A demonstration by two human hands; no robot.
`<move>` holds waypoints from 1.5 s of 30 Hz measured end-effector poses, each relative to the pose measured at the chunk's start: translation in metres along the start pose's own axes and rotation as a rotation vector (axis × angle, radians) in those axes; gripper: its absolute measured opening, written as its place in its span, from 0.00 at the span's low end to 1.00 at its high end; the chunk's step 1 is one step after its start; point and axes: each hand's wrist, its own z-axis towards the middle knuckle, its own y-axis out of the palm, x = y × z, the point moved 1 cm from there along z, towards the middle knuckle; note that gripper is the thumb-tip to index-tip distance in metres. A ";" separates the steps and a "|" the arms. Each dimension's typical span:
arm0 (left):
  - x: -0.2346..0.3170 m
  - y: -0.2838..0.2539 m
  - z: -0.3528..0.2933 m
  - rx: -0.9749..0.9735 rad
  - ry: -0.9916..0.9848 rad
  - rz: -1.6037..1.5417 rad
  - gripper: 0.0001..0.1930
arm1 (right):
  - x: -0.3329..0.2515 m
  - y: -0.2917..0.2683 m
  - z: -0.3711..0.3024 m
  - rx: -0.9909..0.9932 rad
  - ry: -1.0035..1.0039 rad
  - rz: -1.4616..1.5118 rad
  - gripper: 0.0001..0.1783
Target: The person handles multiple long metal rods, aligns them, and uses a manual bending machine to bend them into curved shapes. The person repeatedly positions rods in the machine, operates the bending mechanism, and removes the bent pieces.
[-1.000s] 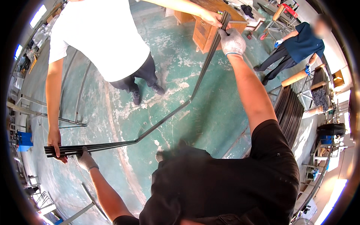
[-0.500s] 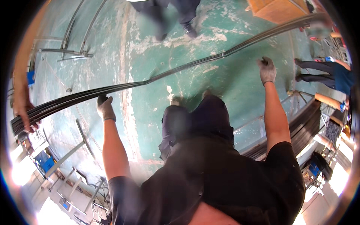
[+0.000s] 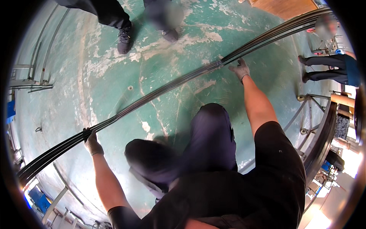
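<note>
Bars (image 3: pixel 167 89): a dark, slim bundle, held out in front of the person, above the knees in view; height over the floor cannot be told.
Long axis: diagonal, from the lower left rim up to the upper right, with two shallow bends, one beyond each side of the middle stretch.
Left end: points down and left, close to the rim of the view.
Frame (image 3: pixel 30 82): metal, at upper left, on the floor (image 3: pixel 65 114), which is green and worn.
Left hand (image 3: pixel 93 144): gloved; fingers curled onto the bars from the near side, left of the left bend; firmness of hold cannot be told.
Co-worker's shoes (image 3: pixel 124 40): dark, on the floor across the bars, left of centre.
Knees (image 3: pixel 211 122): the person's own, bent, on the near side of the bars, between the two forearms.
Right hand (image 3: pixel 241 71): gloved, fingers spread, gripping nothing; just under the bars, near the right bend; contact cannot be confirmed.
Right end: points up and right, bars slightly fanned, passing near the desk (image 3: pixel 284 7), brown.
Second co-worker's legs (image 3: pixel 324 61): dark trousers, at far right, below the bars' right end.
</note>
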 end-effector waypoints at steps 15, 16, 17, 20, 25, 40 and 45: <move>-0.090 0.024 0.043 -0.015 -0.015 -0.098 0.35 | 0.042 0.092 0.092 0.065 0.061 0.822 0.30; -0.089 0.025 0.043 -0.008 -0.001 -0.085 0.36 | 0.042 0.091 0.092 0.083 0.046 0.786 0.29; -0.088 0.027 0.041 0.000 0.015 -0.072 0.37 | 0.041 0.090 0.088 0.098 0.030 0.752 0.27; -0.100 0.029 0.050 0.076 0.063 -0.061 0.40 | 0.035 0.092 0.084 0.151 0.001 0.648 0.23; -0.109 0.027 0.053 0.126 0.101 -0.009 0.43 | 0.034 0.097 0.087 0.145 -0.023 0.380 0.24; -0.103 0.033 0.059 0.098 0.073 -0.117 0.43 | 0.084 0.108 0.121 0.136 -0.018 0.401 0.30; -0.096 0.040 0.048 0.075 0.079 -0.140 0.40 | 0.067 0.100 0.096 0.083 -0.056 0.634 0.32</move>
